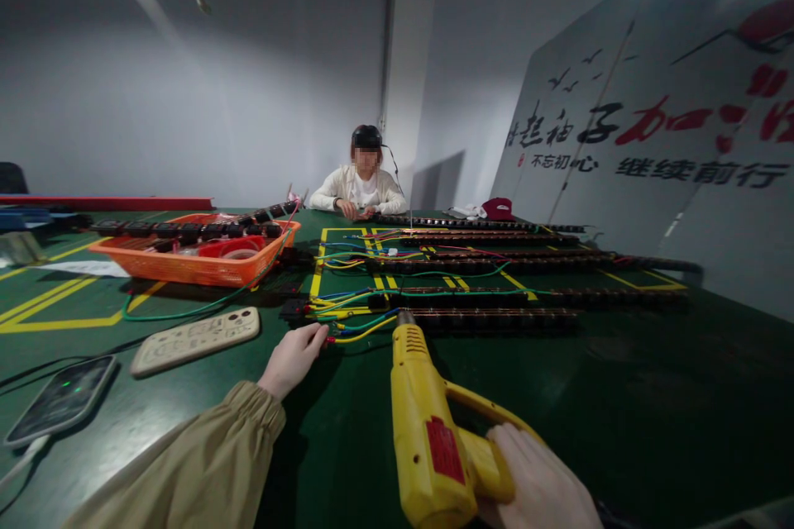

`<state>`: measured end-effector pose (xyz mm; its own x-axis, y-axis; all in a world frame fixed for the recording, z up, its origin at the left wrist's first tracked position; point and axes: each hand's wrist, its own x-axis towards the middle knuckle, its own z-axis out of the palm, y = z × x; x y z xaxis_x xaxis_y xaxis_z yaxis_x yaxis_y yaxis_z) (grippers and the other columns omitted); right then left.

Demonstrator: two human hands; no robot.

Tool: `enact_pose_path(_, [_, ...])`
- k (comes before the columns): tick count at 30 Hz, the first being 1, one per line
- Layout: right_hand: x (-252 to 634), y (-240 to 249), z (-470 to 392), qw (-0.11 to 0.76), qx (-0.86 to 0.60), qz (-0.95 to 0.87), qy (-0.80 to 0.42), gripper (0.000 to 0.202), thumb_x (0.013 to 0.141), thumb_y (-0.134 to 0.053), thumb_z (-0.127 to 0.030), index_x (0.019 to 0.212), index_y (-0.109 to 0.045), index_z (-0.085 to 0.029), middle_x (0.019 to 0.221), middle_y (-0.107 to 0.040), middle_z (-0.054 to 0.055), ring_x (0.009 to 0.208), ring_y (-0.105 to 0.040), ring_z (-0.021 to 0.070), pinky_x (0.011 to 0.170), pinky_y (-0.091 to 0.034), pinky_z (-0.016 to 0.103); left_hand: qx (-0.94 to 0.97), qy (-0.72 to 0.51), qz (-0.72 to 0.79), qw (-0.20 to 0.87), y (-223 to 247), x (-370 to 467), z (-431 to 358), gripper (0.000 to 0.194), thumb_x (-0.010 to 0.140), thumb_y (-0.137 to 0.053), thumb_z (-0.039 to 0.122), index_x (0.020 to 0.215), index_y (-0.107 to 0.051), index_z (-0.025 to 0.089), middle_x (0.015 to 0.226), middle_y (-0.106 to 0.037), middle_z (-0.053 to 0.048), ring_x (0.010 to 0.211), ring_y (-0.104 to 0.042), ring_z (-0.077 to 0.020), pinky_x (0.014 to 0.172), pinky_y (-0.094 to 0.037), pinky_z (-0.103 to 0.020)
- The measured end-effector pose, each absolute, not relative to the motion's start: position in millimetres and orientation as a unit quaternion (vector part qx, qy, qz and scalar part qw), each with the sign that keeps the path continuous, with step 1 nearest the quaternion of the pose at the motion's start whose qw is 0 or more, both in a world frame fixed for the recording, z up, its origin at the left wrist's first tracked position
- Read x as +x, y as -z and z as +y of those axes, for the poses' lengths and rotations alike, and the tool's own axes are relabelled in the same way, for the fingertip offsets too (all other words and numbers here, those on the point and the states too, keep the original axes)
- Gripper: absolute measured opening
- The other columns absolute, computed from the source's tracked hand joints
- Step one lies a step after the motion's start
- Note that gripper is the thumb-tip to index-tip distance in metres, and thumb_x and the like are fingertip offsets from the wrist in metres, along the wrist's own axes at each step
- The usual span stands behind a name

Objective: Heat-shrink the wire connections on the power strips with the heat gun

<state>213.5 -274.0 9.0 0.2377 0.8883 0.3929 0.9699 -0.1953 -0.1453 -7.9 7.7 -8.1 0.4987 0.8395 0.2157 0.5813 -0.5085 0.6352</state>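
My right hand [537,479] is wrapped round the handle of a yellow heat gun [425,430]. The gun's metal nozzle [405,317] points away from me, close to the blue and yellow wires at the near end of a long dark strip [496,319]. My left hand [296,359] is closed at the left end of these wires, with its fingertips by a red terminal on the yellow wire [365,335]. The fingers partly hide what they pinch. Just beyond my left hand lies a black connector block [294,310].
An orange basket [204,264] full of dark strips stands at the left. Nearer me lie a phone in a cream case [195,341] and another phone [62,398] on a cable. Several wired strips [471,260] stretch across the green table. A co-worker [363,186] sits at the far side.
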Motion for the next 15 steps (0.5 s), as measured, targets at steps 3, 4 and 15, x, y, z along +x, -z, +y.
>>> enact_pose_path(3, [214.3, -6.0, -274.0, 0.182, -0.763, -0.608, 0.123, 0.026, 0.062, -0.071, -0.038, 0.074, -0.055, -0.022, 0.075, -0.063, 0.003, 0.071, -0.062, 0.0202, 0.058, -0.045, 0.028, 0.827, -0.258, 0.430, 0.253, 7.3, -7.3, 7.7, 0.044, 0.088, -0.031, 0.050, 0.066, -0.055, 0.020, 0.058, -0.057, 0.001, 0.058, -0.053, -0.0143, 0.056, -0.032, -0.022])
enact_pose_path(4, [215.0, -4.5, -274.2, 0.181, -0.761, -0.610, 0.126, 0.027, 0.063, -0.071, -0.039, 0.075, -0.055, -0.022, 0.075, -0.063, 0.003, 0.071, -0.062, 0.0204, 0.058, -0.046, 0.028, 0.827, -0.258, 0.430, 0.255, 7.1, -7.1, 7.6, 0.045, 0.088, -0.031, 0.050, 0.066, -0.056, 0.020, 0.059, -0.057, 0.001, 0.058, -0.053, -0.0142, 0.056, -0.032, -0.022])
enact_pose_path(15, [224.2, 6.6, -274.8, 0.176, -0.755, -0.624, 0.100, 0.025, 0.069, -0.067, -0.042, 0.076, -0.053, -0.022, 0.075, -0.061, 0.001, 0.069, -0.060, 0.0174, 0.062, -0.046, 0.028, 0.821, -0.263, 0.435, 0.258, 9.2, -6.1, 7.7, 0.044, 0.088, -0.031, 0.049, 0.066, -0.056, 0.020, 0.059, -0.057, 0.001, 0.058, -0.052, -0.0139, 0.054, -0.030, -0.022])
